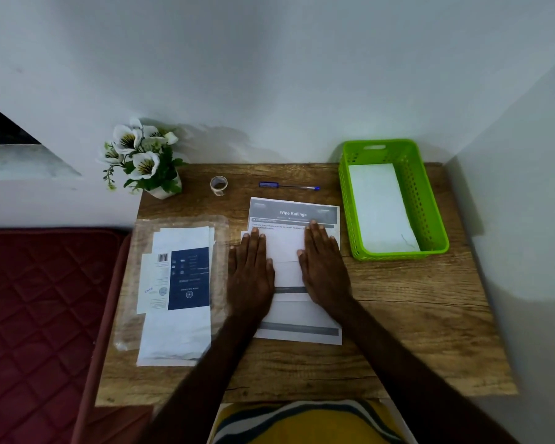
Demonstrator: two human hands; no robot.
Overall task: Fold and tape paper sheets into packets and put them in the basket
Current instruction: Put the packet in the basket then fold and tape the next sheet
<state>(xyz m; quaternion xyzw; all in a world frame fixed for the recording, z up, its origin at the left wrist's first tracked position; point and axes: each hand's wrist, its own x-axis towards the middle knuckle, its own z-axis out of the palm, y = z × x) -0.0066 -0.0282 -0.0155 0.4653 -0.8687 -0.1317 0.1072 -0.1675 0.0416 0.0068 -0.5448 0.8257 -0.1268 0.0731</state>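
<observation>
Both your hands, left (250,270) and right (324,267), press flat with straight fingers on the folded printed sheet (293,216) at the worktop's (414,331) middle, the green basket (430,193) to its right holding a white packet (378,206)

Middle of the printed sheet (293,216) hidden under the left hand (250,277) and right hand (324,274), its small print too blurred to read, the stack of papers (177,296) at nine o'clock likewise illegible, both forearms cut off by the bottom edge.
</observation>
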